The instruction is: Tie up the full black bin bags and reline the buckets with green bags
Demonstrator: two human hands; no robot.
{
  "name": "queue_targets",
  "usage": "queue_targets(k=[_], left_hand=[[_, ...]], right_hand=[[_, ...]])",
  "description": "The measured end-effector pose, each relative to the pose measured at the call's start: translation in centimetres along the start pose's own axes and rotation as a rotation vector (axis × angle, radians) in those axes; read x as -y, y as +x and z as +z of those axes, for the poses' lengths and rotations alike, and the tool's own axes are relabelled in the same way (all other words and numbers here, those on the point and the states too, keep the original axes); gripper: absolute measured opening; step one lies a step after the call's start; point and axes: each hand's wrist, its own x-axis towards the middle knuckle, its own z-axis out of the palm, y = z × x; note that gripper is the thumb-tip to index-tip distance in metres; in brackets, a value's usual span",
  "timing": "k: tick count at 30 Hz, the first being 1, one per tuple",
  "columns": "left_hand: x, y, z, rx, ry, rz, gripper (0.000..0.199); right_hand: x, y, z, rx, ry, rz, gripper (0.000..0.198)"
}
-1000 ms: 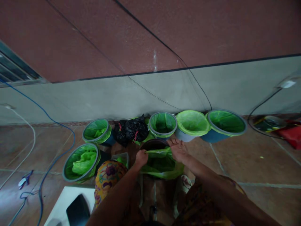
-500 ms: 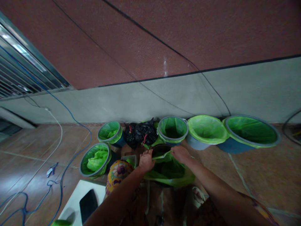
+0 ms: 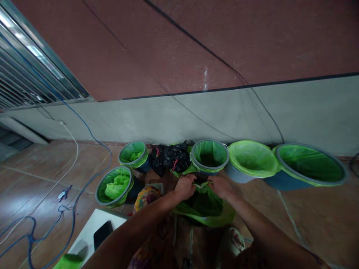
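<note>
A green bin liner point(image 3: 206, 218) lies open in front of me, draped around a dark bucket point(image 3: 200, 176) of which only part of the far rim shows. My left hand point(image 3: 185, 186) is closed on the liner's far edge. My right hand point(image 3: 220, 185) pinches the same edge a short way to the right, and the plastic bunches between the two. Just beyond stands a bucket with a grey rim point(image 3: 209, 164), lined in green. Beside it sit black knotted plastic bags point(image 3: 176, 157) with red ties.
To the right are a pale lined bucket point(image 3: 252, 160) and a large blue lined one point(image 3: 308, 164). Two more lined buckets point(image 3: 134, 154) point(image 3: 114, 186) stand left. A phone point(image 3: 102, 234) lies on a white surface point(image 3: 84, 239). Blue hoses point(image 3: 74, 213) cross the tiled floor.
My left hand has moved right along the liner's edge, closer to my right hand. The edge, earlier stretched taut between them, is now gathered. The view has shifted slightly.
</note>
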Motion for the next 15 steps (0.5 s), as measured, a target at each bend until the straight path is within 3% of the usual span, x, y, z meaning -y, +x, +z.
queue_targets(k=[5, 8, 10, 15], left_hand=[[-0.1, 1.5, 0.9, 0.009, -0.095, 0.02, 0.044], [-0.1, 2.6, 1.1, 0.025, -0.125, 0.021, 0.031], [0.3, 3.1, 0.9, 0.037, -0.124, 0.003, 0.02], [2.2, 3.9, -0.2, 0.102, -0.058, -0.056, 0.027]], right_hand=[[0.1, 1.1, 0.0, -0.017, 0.027, 0.044, 0.025], [0.1, 1.7, -0.3, -0.047, 0.027, 0.041, 0.023], [-0.3, 1.9, -0.3, -0.068, 0.024, 0.052, 0.023], [-2.2, 2.2, 0.3, -0.084, 0.046, 0.105, 0.025]])
